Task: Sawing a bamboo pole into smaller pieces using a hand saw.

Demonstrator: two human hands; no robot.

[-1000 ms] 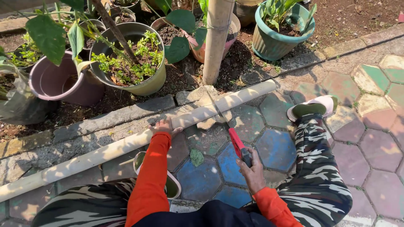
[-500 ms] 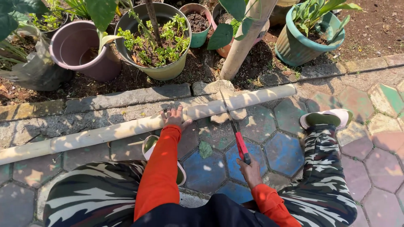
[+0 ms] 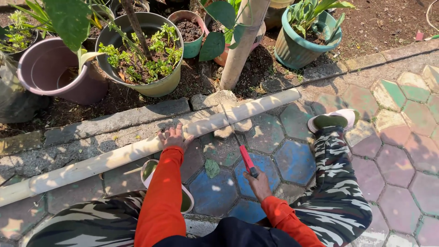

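Still pressing left hand (image 3: 173, 137) flat and open on the pole (image 3: 137, 151), right hand (image 3: 259, 183) gripping the saw (image 3: 244, 158), blade unmoved across it.

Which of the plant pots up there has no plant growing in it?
The mauve pot at the far left, beside the big olive-green pot. It shows only a bare inside, while the olive-green one and the teal ribbed pot hold leafy plants.

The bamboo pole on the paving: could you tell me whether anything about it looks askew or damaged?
Nothing looks damaged. The bamboo pole lies slanted across the hexagonal pavers, resting on a flat stone near the saw. The left hand presses on it; the right hand grips the red saw handle.
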